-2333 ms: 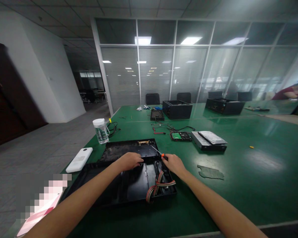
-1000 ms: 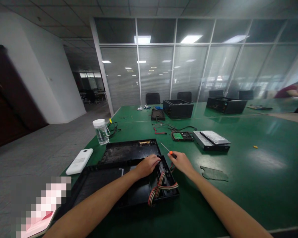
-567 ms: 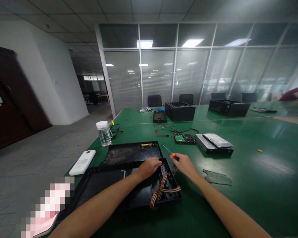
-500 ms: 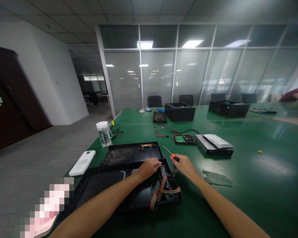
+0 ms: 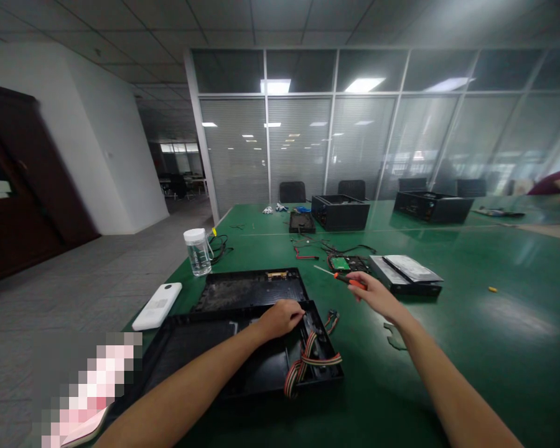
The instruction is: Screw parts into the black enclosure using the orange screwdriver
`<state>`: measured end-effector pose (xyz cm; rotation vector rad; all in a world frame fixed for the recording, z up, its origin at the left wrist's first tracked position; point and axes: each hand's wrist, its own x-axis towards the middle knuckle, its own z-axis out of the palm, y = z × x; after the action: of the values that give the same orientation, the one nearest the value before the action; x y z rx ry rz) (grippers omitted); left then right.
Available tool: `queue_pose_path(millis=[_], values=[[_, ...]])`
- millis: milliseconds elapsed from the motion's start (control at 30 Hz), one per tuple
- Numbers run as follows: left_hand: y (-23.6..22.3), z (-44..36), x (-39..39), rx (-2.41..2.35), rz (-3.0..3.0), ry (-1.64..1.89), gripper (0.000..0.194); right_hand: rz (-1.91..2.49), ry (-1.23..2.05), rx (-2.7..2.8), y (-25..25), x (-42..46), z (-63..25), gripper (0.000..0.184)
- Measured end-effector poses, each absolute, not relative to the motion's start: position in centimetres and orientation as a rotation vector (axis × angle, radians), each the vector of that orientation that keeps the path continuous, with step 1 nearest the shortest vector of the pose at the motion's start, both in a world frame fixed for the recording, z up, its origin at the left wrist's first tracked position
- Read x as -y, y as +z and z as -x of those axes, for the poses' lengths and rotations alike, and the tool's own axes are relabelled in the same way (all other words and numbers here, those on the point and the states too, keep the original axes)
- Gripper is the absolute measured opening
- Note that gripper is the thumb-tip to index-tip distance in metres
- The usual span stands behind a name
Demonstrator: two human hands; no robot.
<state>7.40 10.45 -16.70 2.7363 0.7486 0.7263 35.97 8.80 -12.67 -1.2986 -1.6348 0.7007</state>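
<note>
Remote log, head view: grey glass partition (image 5: 298, 146) with blinds behind a glossy green tabletop (image 5: 476, 361). I take the open shallow black casing (image 5: 191, 339) as landmark. Left hand (image 5: 282, 318) over its right end, fingers curled; I cannot tell whether they pinch anything. Right hand (image 5: 372, 292) beyond and right of the casing, fingers grasping an orange-and-black-handled metal screwdriver (image 5: 350, 280), tip apart from the casing. I note a striped multicoloured ribbon cable (image 5: 324, 360) across the casing's right end; just beyond the casing, a flat black panel (image 5: 247, 289).
</note>
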Motion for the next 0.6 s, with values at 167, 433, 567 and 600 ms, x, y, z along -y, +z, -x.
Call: queue_pose_path(millis=[167, 433, 567, 600], values=[[-16.7, -7.8, -10.1, -0.854, -2.681, 0.71, 0.013, 1.268, 0.434, 1.389, -11.6, -8.0, -35.3, 0.036], [-16.2, -7.7, -9.6, -0.858, -2.644, 0.698, 0.015, 1.361, 0.076, 1.801, -12.4, -6.2, -31.0, 0.03], [-16.1, -7.8, -9.7, -0.867, -2.627, 0.712, 0.017, 1.375, 0.016, 1.818, -12.4, -6.2, -31.3, 0.031], [-16.1, -7.8, -9.7, -0.866, -2.626, 0.714, 0.017, 1.379, 0.003, 1.819, -12.4, -6.2, -31.5, 0.03]])
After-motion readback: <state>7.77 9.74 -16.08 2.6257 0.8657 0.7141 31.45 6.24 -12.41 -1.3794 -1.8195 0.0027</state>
